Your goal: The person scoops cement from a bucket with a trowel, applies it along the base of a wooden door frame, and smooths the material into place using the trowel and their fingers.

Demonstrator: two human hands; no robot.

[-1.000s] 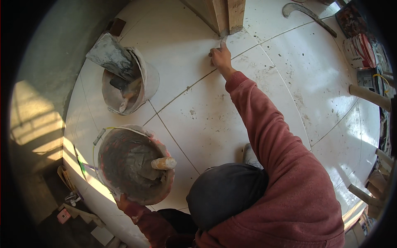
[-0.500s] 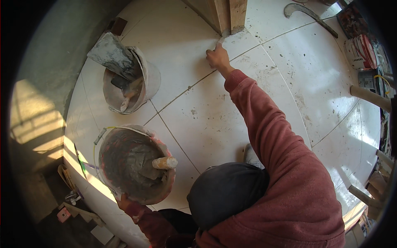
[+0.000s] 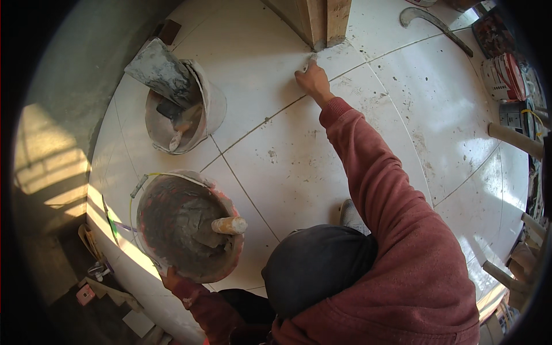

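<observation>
My left hand (image 3: 171, 278) grips the lower left rim of a bucket (image 3: 234, 256) of grey mortar, with a pale tool handle (image 3: 227, 225) sticking out of the mix. My right hand (image 3: 312, 79) reaches to the base of a wooden post (image 3: 336, 20), fingers curled at the tiled floor; whatever they hold is too small and hidden to name. Up and left of the mortar stands a second bucket (image 3: 210, 115) holding a grey-stained flat board (image 3: 158, 69) and some smaller tools. My dark-covered knee (image 3: 316, 264) is beside the mortar bucket.
A grey wall (image 3: 69, 98) runs along the left, with scrap pieces (image 3: 115, 296) at lower left. A curved blade tool (image 3: 437, 29) lies at upper right, near a white-and-red pail (image 3: 500, 77). Pale poles (image 3: 512, 138) jut in from the right edge.
My right hand has shifted slightly at the post's base, its fingers curling a little. The view has moved slightly. My left hand stays on the bucket.
</observation>
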